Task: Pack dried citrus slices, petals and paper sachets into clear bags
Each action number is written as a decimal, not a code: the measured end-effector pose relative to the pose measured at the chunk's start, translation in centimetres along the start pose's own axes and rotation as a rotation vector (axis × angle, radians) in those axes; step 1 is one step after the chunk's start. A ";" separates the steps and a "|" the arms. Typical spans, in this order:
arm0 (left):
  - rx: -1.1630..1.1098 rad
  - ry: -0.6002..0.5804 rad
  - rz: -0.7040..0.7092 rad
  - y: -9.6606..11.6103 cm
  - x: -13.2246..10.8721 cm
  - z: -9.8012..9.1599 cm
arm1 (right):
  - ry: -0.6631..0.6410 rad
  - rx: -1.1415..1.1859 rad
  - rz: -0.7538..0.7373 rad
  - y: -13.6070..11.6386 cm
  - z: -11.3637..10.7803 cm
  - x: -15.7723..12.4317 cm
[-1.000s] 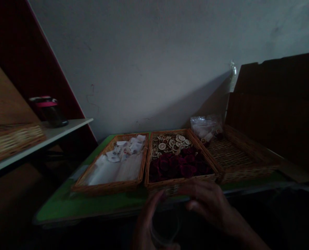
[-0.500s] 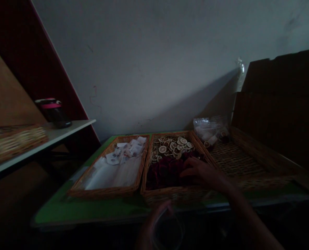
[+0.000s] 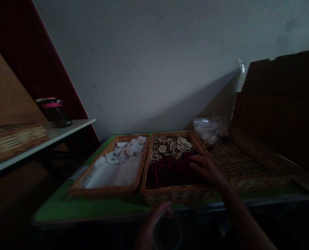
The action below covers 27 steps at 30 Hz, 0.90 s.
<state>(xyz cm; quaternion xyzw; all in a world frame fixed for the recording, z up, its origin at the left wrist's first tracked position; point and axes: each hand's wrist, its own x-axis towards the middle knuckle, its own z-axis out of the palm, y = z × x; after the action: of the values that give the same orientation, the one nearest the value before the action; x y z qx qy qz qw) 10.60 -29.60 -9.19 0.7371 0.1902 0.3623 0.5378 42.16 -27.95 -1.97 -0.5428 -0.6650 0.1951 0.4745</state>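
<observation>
Right hand (image 3: 208, 171), open, fingers resting on dark red dried flowers (image 3: 171, 173) in a wicker tray (image 3: 175, 196); left hand (image 3: 154, 225), lower centre, curled around what looks like a clear plastic cup (image 3: 168, 233).

Dark-red petals (image 3: 170, 173), pale citrus slices (image 3: 171, 145)

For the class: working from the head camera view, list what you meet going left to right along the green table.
Left wicker tray with white paper pieces → middle wicker tray with dried citrus slices and dark red petals → right wicker tray, its woven base bare.
</observation>
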 end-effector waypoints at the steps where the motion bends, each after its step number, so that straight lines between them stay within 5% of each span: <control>1: 0.004 0.005 -0.001 0.2 0.0 0.0 | 0.006 0.069 0.056 -0.2 0.0 -0.1; 8: 0.125 0.161 -0.016 0.4 -0.2 0.4 | 0.014 0.407 0.174 -2.0 0.9 -1.0; 13: 0.317 0.311 -0.023 -0.2 -0.6 1.6 | -0.116 0.603 0.057 -3.7 2.4 -2.2; 19: 0.181 0.255 -0.090 1.9 -0.4 2.5 | -0.187 0.391 -0.212 -6.9 3.8 -3.6; 27: 0.074 0.232 -0.104 3.2 -0.1 2.7 | -0.274 0.240 -0.252 -8.2 4.7 -4.7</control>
<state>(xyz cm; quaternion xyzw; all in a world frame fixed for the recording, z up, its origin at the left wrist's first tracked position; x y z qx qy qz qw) 12.15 -32.51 -6.71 0.6989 0.3021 0.4094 0.5027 33.61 -33.73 0.20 -0.3633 -0.7579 0.2838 0.4616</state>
